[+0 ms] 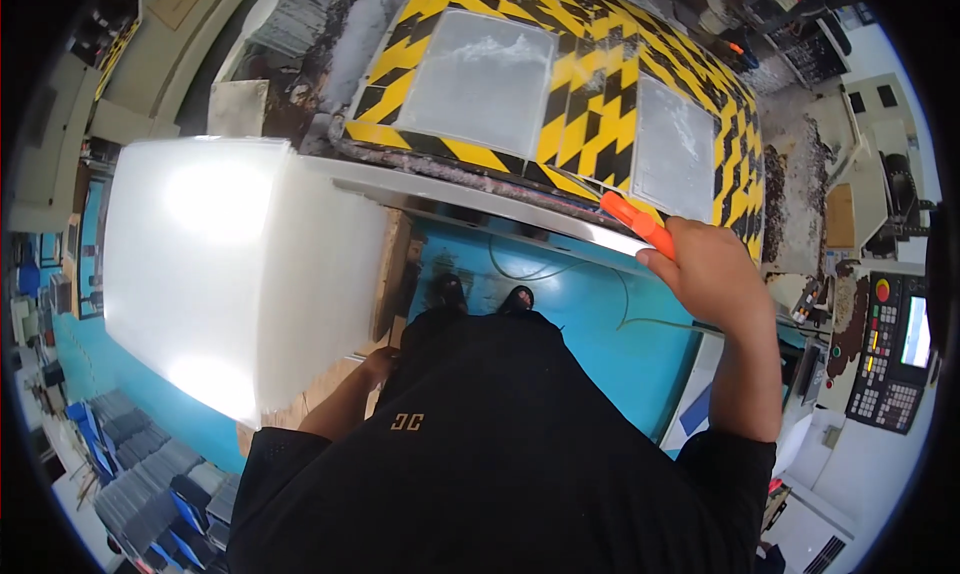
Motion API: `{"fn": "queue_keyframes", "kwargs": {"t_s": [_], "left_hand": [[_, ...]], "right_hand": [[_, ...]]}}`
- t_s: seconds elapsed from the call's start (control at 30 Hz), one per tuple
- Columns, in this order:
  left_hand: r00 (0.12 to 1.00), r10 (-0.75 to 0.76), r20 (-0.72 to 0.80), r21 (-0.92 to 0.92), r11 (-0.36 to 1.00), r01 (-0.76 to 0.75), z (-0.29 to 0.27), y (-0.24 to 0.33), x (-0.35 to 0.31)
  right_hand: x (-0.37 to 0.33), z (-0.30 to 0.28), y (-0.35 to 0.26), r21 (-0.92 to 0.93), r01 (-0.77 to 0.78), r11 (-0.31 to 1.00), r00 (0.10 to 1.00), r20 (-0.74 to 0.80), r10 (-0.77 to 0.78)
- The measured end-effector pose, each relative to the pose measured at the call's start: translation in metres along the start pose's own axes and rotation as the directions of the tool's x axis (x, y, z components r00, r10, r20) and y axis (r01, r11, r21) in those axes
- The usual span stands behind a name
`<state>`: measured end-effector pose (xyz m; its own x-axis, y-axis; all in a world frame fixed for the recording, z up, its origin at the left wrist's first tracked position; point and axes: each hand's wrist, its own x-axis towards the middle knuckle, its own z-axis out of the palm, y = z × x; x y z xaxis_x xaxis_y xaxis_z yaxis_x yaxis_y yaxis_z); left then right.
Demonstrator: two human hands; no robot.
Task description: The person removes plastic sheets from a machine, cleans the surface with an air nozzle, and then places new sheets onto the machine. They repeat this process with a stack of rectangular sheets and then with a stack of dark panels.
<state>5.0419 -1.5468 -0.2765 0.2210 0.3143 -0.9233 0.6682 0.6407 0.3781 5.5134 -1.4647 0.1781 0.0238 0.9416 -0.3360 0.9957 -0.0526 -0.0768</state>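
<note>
My right hand is closed round the orange handle of a slim tool. A thin, light-coloured length runs from the handle over the machine's front edge; its exact kind is unclear. Beyond it lies a machine bed covered in yellow-and-black striped tape. On this bed rest two translucent rectangular plates, the larger plate on the left and the other plate on the right, both with whitish residue. My left hand hangs low beside my body, near the wooden support of a white sheet stack; its fingers are mostly hidden.
The tall stack of translucent white sheets stands at my left on wood. A control panel with a lit screen is at far right. A thin hose crosses the blue floor. Grey piled pieces sit at lower left.
</note>
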Motion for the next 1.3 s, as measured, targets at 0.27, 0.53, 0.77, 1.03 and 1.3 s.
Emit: {"fn": "queue_keyframes", "kwargs": {"t_s": [0.27, 0.53, 0.77, 1.03, 1.3], "left_hand": [[0.998, 0.055, -0.014, -0.082, 0.995, -0.055, 0.000, -0.044, 0.026], [0.993, 0.119, -0.014, 0.008, 0.993, -0.119, -0.001, -0.043, 0.024], [1.000, 0.005, -0.009, -0.073, 0.997, -0.005, -0.003, -0.043, 0.026], [0.998, 0.069, -0.010, 0.121, 0.990, -0.067, -0.011, -0.018, 0.019], [0.997, 0.077, -0.011, 0.280, 0.957, -0.071, -0.016, 0.001, 0.008]], "right_hand": [[0.056, 0.018, -0.071, 0.052, 0.152, 0.987, 0.988, -0.034, -0.151], [0.079, 0.011, -0.091, 0.003, 0.146, 0.989, 0.989, -0.009, -0.146], [0.042, 0.013, -0.060, -0.087, 0.077, 0.993, 0.997, -0.001, -0.077], [0.003, 0.024, -0.041, -0.105, -0.074, 0.992, 0.997, -0.021, 0.072], [0.007, 0.041, -0.024, -0.073, -0.135, 0.988, 0.984, -0.129, 0.125]]}}
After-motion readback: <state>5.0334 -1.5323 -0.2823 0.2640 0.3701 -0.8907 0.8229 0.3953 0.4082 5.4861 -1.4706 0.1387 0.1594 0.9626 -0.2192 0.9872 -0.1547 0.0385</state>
